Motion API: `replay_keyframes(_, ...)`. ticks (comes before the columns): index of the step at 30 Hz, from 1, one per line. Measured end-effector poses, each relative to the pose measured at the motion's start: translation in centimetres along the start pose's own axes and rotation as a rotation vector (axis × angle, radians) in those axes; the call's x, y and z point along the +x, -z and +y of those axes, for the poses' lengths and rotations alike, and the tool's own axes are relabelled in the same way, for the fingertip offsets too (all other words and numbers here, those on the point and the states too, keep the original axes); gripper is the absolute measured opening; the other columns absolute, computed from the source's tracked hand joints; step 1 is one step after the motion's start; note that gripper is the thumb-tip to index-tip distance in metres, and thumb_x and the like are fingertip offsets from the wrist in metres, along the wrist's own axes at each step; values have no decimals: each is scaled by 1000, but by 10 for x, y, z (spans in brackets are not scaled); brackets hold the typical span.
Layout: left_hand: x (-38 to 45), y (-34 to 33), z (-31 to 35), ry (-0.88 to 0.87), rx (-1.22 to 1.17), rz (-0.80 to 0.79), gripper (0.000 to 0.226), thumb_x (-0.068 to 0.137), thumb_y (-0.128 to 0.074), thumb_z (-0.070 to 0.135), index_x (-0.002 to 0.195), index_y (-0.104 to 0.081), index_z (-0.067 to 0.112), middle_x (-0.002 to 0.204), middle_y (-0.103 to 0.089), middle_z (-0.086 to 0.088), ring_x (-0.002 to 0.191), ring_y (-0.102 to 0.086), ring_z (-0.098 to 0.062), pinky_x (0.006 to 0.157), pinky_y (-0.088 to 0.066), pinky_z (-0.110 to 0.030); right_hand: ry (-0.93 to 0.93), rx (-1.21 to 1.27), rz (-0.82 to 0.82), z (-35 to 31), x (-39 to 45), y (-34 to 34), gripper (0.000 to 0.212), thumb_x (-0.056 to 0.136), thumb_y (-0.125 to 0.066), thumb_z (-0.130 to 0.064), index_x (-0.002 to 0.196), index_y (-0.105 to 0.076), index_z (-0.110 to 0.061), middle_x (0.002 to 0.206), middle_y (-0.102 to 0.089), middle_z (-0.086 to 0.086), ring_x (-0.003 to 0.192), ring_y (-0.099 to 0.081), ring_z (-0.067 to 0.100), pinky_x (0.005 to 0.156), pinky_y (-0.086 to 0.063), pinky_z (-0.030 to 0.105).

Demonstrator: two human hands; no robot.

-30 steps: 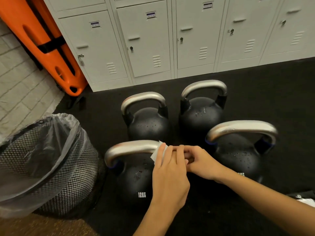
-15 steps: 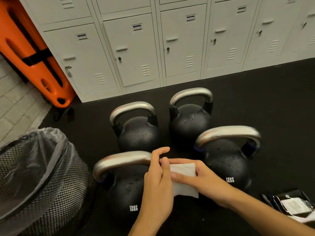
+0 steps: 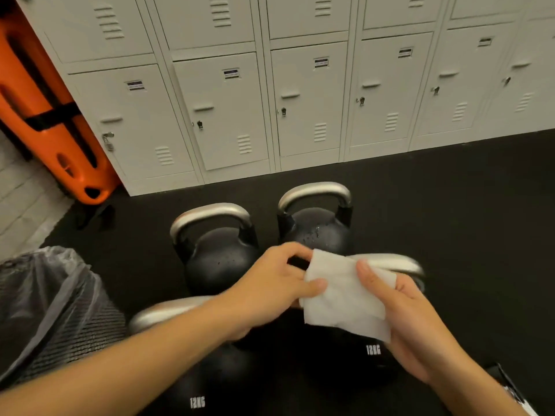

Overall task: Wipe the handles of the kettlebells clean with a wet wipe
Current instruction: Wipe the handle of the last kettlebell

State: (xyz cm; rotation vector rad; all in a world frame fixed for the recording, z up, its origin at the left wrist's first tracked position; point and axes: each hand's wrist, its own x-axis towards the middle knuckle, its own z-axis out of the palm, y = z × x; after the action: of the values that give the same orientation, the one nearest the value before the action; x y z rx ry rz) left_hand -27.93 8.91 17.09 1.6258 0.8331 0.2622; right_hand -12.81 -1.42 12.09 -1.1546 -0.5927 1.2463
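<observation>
Several black kettlebells with silver handles stand on the dark floor. The far left kettlebell [image 3: 220, 253] and far right kettlebell [image 3: 318, 223] are in plain view. My left forearm crosses the near left kettlebell [image 3: 198, 394], and my hands partly hide the near right kettlebell [image 3: 372, 352]. A white wet wipe [image 3: 345, 295] is spread between my hands above the near right one. My left hand [image 3: 270, 283] pinches its left edge. My right hand [image 3: 411, 322] holds its right side, thumb on top. The silver handle [image 3: 399, 262] shows behind the wipe.
A mesh bin with a clear liner [image 3: 51, 310] stands at the left. White lockers [image 3: 300, 100] line the back wall, with an orange board [image 3: 45, 115] leaning at their left end. A dark wipe packet [image 3: 510, 388] lies at the lower right corner.
Both hands lifted away from the near left handle, moved right and opened the wipe out flat between them. The view tilted upward, showing more of the lockers.
</observation>
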Motion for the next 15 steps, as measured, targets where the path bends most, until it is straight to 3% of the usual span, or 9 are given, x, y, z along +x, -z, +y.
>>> replay_keyframes(3,35,-6,32,-64,136,-98,29,87,-67,11,114,-59,13,98,-73,-19,96,-70,-30,90,-55,-46,48,49,112,-21,-2,14,45,91,-54,-39,123,-62,-8,110,-72,19,101,-71,34,86,-58,48)
replay_keyframes(6,59,-16,51,-114,196,-167,31,87,-66,11,118,-61,12,103,-72,-17,99,-69,-26,91,-55,-40,174,76,164,-39,-6,21,34,95,-49,-31,107,-72,-7,101,-75,18,91,-74,30,71,-62,35)
replay_keyframes(8,64,-22,52,-175,144,-138,29,88,-65,10,118,-64,9,100,-74,-13,96,-71,-21,91,-55,-36,277,19,225,-46,-7,24,26,93,-53,-24,106,-72,-12,98,-76,12,86,-75,23,62,-61,28)
replay_keyframes(10,63,-32,42,-229,1,-8,26,89,-64,12,114,-67,8,98,-76,-8,92,-72,-15,89,-56,-35,385,-86,352,-49,-7,29,36,84,-62,-22,120,-66,-22,104,-76,2,91,-74,12,67,-61,26)
replay_keyframes(12,58,-50,29,-311,-72,213,18,90,-63,15,105,-72,10,93,-76,-3,86,-73,-13,82,-58,-35,479,-148,488,-49,-8,34,58,72,-71,-28,128,-57,-32,119,-70,-5,101,-68,0,83,-58,26)
replay_keyframes(15,57,-84,15,-438,83,537,19,93,-58,23,102,-74,17,86,-75,1,78,-69,-10,71,-58,-29,496,-85,492,-50,-14,37,80,55,-76,-47,131,-56,-32,130,-63,-11,117,-61,4,97,-53,32)
